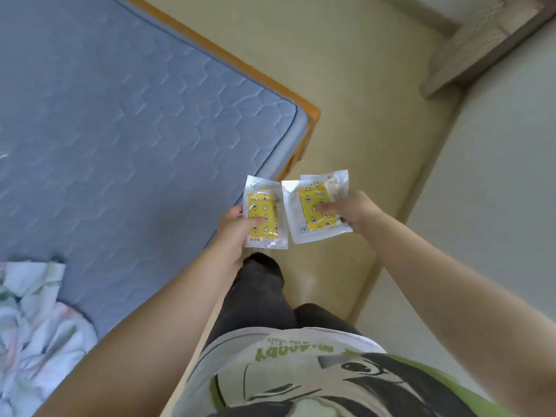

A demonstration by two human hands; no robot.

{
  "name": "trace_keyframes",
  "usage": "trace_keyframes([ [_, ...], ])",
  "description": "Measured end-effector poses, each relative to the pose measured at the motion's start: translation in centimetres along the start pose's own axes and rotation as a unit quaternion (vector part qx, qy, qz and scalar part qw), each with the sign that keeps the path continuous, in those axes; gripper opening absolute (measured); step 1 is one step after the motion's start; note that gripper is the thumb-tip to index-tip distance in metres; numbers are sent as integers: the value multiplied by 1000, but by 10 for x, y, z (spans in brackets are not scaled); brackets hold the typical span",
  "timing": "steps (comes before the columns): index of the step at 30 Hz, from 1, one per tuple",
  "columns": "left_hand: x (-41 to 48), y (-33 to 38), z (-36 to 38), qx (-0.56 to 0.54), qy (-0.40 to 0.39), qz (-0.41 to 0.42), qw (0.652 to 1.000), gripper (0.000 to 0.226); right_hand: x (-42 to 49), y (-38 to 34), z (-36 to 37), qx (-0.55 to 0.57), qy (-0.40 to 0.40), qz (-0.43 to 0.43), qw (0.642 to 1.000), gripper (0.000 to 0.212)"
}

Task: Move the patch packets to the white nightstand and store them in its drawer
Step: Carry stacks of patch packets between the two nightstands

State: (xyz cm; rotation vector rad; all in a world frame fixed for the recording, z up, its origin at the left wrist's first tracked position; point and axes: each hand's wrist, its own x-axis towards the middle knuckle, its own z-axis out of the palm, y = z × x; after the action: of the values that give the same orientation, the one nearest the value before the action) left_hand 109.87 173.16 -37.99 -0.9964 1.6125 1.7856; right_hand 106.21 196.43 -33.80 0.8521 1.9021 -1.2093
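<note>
I hold clear patch packets with yellow printed patches inside, one lot in each hand, in front of my body over the floor. My left hand [233, 228] grips one packet [266, 206] by its left edge, thumb on top. My right hand [350, 210] pinches a small stack of packets [311, 210], at least two overlapping, with its thumb pressed on the yellow patch. The two lots sit side by side, nearly touching. No white nightstand or drawer shows in view.
A bed with a blue-grey quilted mattress [120, 130] in an orange wooden frame [311, 111] fills the left. A crumpled pale blanket [33, 320] lies at its lower left. Beige floor [346, 100] runs ahead; a pale wall [496, 206] is on the right.
</note>
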Motion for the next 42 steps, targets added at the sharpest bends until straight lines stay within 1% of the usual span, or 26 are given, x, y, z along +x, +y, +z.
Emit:
trace_keyframes([
  [5, 61, 80, 78, 79, -74, -2, 994, 28, 31, -31, -70, 112, 56, 25, 992, 40],
  [9, 95, 133, 160, 104, -119, 6, 987, 30, 60, -45, -135, 182, 85, 42, 979, 38],
  [13, 131, 179, 246, 126, -153, 16, 980, 32, 107, -76, -209, 215, 91, 46, 971, 38],
  [15, 150, 203, 290, 129, -153, 21, 980, 33, 134, -99, -250, 208, 83, 43, 974, 34],
  [18, 180, 241, 347, 113, -128, 20, 985, 30, 178, -142, -315, 177, 60, 35, 982, 39],
  [22, 207, 286, 391, 82, -108, 4, 991, 26, 222, -203, -374, 145, 38, 21, 988, 39],
  [24, 220, 308, 396, 71, -94, 0, 993, 26, 244, -234, -389, 126, 23, 17, 992, 36],
  [26, 237, 332, 395, 52, -88, 0, 995, 30, 267, -268, -394, 99, 5, 15, 995, 34],
  [27, 249, 344, 392, 42, -81, -4, 996, 32, 281, -287, -394, 86, -5, 12, 996, 32],
  [30, 284, 387, 384, -1, -71, -3, 998, 30, 322, -348, -387, 65, -36, -5, 997, 30],
  [32, 311, 422, 376, -25, -72, -5, 997, 31, 351, -393, -379, 52, -37, -11, 998, 31],
  [35, 355, 480, 352, -52, -62, -7, 997, 37, 389, -470, -361, 40, -44, -16, 998, 35],
  [37, 380, 521, 334, -77, -45, -14, 996, 38, 411, -521, -347, 5, -54, -17, 998, 39],
  [40, 407, 577, 303, -129, -12, -17, 991, 36, 439, -595, -317, -41, -93, -18, 995, 57],
  [41, 415, 592, 292, -146, 1, -18, 989, 36, 448, -617, -307, -49, -103, -20, 993, 60],
  [42, 423, 607, 282, -159, 13, -20, 987, 36, 455, -640, -297, -58, -112, -24, 992, 58],
])
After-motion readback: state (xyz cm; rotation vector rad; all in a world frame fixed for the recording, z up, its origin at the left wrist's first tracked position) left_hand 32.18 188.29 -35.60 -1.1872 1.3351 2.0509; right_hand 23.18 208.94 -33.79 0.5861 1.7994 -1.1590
